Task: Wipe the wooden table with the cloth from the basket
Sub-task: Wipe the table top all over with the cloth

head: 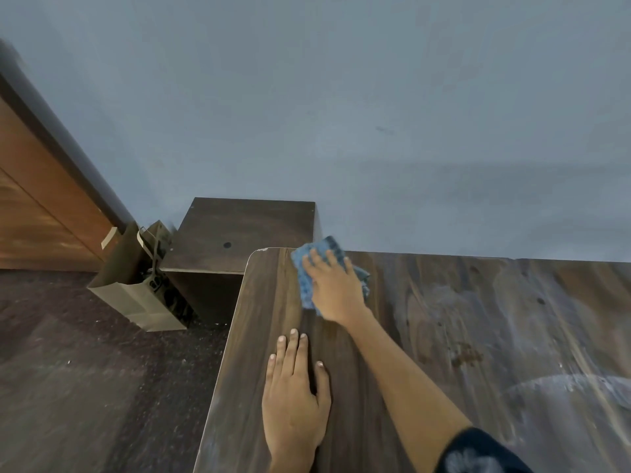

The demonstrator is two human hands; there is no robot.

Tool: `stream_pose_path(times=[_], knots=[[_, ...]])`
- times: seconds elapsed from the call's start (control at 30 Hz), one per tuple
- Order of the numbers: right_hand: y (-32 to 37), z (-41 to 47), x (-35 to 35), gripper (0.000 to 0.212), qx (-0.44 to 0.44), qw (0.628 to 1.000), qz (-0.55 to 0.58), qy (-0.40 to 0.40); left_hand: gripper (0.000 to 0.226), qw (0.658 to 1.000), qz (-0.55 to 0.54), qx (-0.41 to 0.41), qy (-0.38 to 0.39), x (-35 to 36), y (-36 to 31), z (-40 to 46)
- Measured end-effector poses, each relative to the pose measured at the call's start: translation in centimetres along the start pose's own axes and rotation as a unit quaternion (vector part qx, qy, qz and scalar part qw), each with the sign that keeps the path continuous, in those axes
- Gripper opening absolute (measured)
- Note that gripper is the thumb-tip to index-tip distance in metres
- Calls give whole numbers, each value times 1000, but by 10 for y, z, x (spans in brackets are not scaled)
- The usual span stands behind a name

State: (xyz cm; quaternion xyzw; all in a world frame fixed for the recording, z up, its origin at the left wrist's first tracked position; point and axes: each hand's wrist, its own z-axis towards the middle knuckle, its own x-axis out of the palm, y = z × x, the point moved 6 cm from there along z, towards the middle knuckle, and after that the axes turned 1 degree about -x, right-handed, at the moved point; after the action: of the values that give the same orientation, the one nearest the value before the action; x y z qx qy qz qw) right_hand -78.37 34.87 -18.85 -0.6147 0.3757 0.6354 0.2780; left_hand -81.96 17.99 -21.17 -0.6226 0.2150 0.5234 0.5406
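Now right hand (336, 290) flat, fingers spread, pressing crumpled blue cloth (309, 268), perhaps textured, onto wooden table (444, 336).

Wooden table (461, 336) bears a blue cloth (307, 278) near its far-left corner.

Both forearms are bare; the right arm wears a short dark navy sleeve (485, 452) with a pale flower print.

The wooden table (478, 336) lies open to the right, while the wall (375, 131) bounds its far edge and a low cabinet (239, 230) stands beyond its left corner
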Motion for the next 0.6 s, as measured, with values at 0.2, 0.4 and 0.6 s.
stream_pose_path(times=[0.2, 0.4, 0.6], knots=[[-13, -80, 5, 55, -67, 998, 6, -6, 53, 1000, -10, 1, -13, -2, -1, 0], [-46, -31, -6, 64, 113, 994, 4, -4, 54, 1000, 4, -4, -13, -4, -2, 0], [-4, -83, 4, 62, -67, 998, 19, 5, 53, 1000, 25, 1, -2, -4, -3, 0]])
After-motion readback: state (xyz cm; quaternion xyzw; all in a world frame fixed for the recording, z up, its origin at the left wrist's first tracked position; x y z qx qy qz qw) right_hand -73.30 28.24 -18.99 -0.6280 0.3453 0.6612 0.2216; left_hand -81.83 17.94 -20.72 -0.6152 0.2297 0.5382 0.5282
